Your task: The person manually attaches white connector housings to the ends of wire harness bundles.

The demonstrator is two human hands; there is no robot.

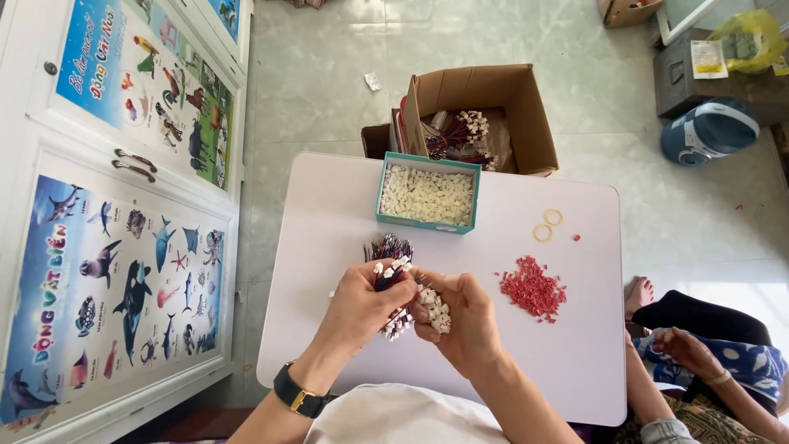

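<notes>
White counter (329, 329) underneath everything. Teal box (428, 193) of white plugs at its far edge, red bits (532, 288) right of centre. Left hand (362, 304) clamped on wire bundle (389, 251) near the counter's middle; right hand (468, 316) cupped round white connectors (434, 312), touching it.
</notes>
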